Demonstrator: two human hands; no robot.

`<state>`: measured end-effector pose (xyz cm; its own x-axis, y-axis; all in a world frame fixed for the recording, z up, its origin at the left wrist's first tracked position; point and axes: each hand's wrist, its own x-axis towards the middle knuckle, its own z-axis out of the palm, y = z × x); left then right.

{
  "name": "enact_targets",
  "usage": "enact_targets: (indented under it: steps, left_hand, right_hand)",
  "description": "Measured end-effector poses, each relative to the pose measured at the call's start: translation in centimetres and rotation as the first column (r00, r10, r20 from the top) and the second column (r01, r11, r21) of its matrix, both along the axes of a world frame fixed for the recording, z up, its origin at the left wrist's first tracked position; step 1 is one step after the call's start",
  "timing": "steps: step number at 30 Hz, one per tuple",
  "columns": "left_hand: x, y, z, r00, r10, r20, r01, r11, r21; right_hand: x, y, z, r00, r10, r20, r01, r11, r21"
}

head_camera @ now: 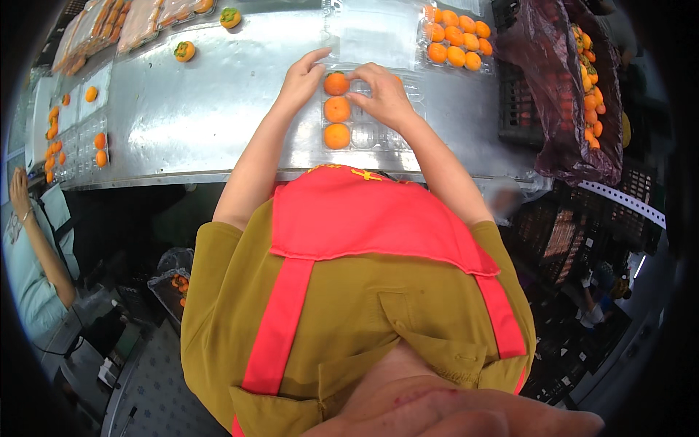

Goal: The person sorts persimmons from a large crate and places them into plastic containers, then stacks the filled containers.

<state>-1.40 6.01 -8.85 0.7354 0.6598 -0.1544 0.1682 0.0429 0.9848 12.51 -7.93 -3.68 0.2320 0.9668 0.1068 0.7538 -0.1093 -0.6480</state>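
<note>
Before me on the metal table (218, 109) lies a clear plastic fruit tray (377, 136) with round cells. Its left column holds three orange persimmons: a far one (336, 84), a middle one (337, 110) and a near one (337, 136). My left hand (300, 82) is just left of the far persimmon, thumb and forefinger apart, with nothing seen in it. On the other side, my right hand (382, 93) hovers over the tray, its parted thumb and fingertips at that persimmon's right edge; contact is unclear. Another persimmon (398, 80) is mostly hidden behind my right hand.
A filled persimmon tray (456, 41) lies at far right, near a crate lined with purple plastic (546, 98). Two loose persimmons (184, 51) sit at far left, by stacked packed trays (93, 33). A co-worker's arm (43, 246) shows at left.
</note>
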Motion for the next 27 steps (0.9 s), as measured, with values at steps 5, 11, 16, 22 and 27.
enact_targets:
  steps: [5, 11, 16, 22, 27]
  left_hand:
    - [0.0, 0.2, -0.4, 1.0, 0.007, 0.018, -0.007, 1.0, -0.015]
    - [-0.3, 0.2, -0.3, 0.999, 0.02, 0.031, -0.019, 0.999, -0.047]
    - [-0.3, 0.6, -0.2, 0.999, -0.002, 0.053, 0.003, 1.0, -0.022]
    - [-0.3, 0.6, 0.3, 0.998, -0.036, 0.044, 0.037, 0.999, -0.018]
    - [-0.4, 1.0, 0.5, 0.997, -0.08, 0.02, 0.079, 0.995, 0.069]
  right_hand:
    - [-0.5, 2.0, -2.3, 0.994, 0.058, 0.091, -0.07, 0.989, 0.127]
    - [-1.2, 2.6, -2.1, 0.989, 0.079, 0.122, -0.083, 0.996, 0.024]
    - [-1.2, 2.6, -2.2, 0.995, 0.091, 0.043, -0.091, 0.996, -0.001]
    - [-0.9, 3.3, -1.8, 0.995, 0.044, -0.09, -0.054, 0.991, -0.12]
    - [0.0, 3.1, 0.5, 0.938, -0.084, -0.337, 0.008, 0.975, -0.221]
